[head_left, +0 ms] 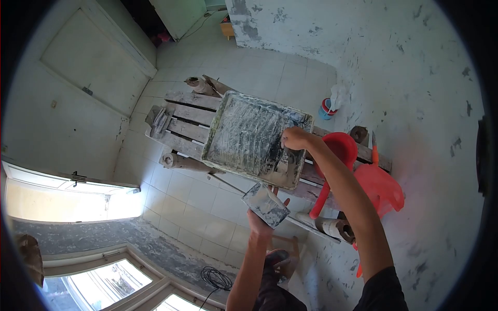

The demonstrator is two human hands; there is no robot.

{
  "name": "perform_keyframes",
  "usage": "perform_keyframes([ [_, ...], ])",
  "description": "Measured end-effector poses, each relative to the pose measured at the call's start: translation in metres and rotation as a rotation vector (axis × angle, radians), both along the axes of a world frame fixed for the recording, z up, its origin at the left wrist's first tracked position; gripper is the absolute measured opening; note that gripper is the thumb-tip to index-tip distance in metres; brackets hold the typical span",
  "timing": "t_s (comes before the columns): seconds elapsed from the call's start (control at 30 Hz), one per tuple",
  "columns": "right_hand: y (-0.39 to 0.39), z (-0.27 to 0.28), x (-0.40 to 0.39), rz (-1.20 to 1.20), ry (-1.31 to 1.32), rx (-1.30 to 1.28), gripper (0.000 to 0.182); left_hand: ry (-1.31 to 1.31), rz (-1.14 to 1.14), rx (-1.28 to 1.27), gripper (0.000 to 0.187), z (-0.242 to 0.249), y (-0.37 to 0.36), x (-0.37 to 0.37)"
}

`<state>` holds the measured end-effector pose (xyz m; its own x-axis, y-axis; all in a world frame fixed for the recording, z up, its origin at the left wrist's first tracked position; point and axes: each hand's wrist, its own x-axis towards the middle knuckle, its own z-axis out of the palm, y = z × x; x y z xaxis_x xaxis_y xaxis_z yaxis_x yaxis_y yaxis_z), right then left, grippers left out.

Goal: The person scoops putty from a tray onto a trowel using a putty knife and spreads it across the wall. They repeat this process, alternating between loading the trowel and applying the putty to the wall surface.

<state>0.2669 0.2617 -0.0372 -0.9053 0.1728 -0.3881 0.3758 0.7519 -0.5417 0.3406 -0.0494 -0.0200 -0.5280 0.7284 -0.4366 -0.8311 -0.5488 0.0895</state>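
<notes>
My left hand [258,224] grips a plastering trowel [272,212] from beneath, its flat rectangular face smeared grey and carrying pale plaster. Some fingertips show past its far edge. Over the right part of a large shallow tray [215,137], my right hand [294,138] is closed with the fingers curled down. Whatever it holds is mostly hidden by the hand. Wet grey-white plaster [244,132], streaked with ridges, coats the tray bottom. A thicker pale patch [282,167] lies just below my right hand. The trowel is in front of the tray's near edge.
The tray rests on a slatted wooden bench [187,129] with log-like legs. A red dipper [340,147] and a red plastic bag [381,189] lie to the right. A small bucket [327,110] stands by the patchy wall. Coiled black cable [217,279] lies low, near the window.
</notes>
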Motion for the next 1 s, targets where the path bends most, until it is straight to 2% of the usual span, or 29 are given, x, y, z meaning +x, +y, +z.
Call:
perform_keyframes([
  [0.07, 0.005, 0.003, 0.001, -0.008, 0.044, -0.018, 0.029, 0.016, 0.007, -0.199, 0.049, 0.003, -0.001, 0.002],
  [0.1, 0.005, 0.018, 0.004, -0.019, 0.023, 0.008, 0.026, 0.018, 0.008, -0.194, 0.049, -0.006, -0.005, 0.004],
  [0.17, 0.006, 0.045, 0.010, -0.024, 0.001, 0.035, 0.026, 0.135, 0.104, -0.354, 0.045, -0.022, -0.018, 0.004],
  [0.2, 0.010, 0.055, 0.013, -0.096, -0.027, -0.045, 0.026, 0.137, 0.106, -0.351, 0.045, -0.008, -0.017, -0.002],
  [0.27, 0.018, 0.070, 0.020, -0.164, -0.051, -0.122, 0.026, 0.143, 0.219, -0.557, 0.043, 0.020, -0.015, -0.017],
  [0.33, 0.031, 0.082, 0.028, -0.133, 0.100, -0.058, 0.026, 0.184, 0.249, -0.544, 0.042, 0.005, -0.005, -0.037],
  [0.4, 0.042, 0.093, 0.037, -0.174, 0.116, -0.060, 0.025, 0.241, 0.167, -0.596, 0.042, 0.009, 0.014, -0.052],
  [0.47, 0.052, 0.103, 0.044, -0.197, 0.345, -0.243, 0.027, 0.179, 0.136, -0.542, 0.041, 0.021, 0.034, -0.056],
  [0.53, 0.042, 0.147, 0.055, -0.234, 0.360, -0.280, 0.028, 0.275, -0.038, -0.224, 0.042, 0.027, 0.046, -0.057],
  [0.6, 0.027, 0.187, 0.071, -0.268, 0.372, -0.313, 0.029, 0.304, -0.063, -0.135, 0.042, 0.051, 0.054, -0.055],
  [0.67, 0.003, 0.211, 0.090, -0.351, 0.543, -0.444, 0.026, 0.111, -0.113, -0.045, 0.041, 0.079, 0.062, -0.049],
  [0.73, -0.020, 0.231, 0.111, -0.394, 0.601, -0.459, 0.027, 0.074, -0.128, -0.010, 0.039, 0.101, 0.057, -0.040],
  [0.8, -0.042, 0.250, 0.133, -0.440, 0.662, -0.477, 0.028, -0.042, -0.186, 0.255, 0.041, 0.119, 0.049, -0.028],
  [0.83, -0.053, 0.260, 0.144, -0.490, 0.704, -0.509, 0.029, -0.084, -0.209, 0.187, 0.040, 0.130, 0.044, -0.022],
  [1.0, -0.099, 0.295, 0.203, -0.628, 0.950, -0.594, 0.031, -0.183, -0.350, 0.233, 0.040, 0.235, 0.021, 0.010],
])
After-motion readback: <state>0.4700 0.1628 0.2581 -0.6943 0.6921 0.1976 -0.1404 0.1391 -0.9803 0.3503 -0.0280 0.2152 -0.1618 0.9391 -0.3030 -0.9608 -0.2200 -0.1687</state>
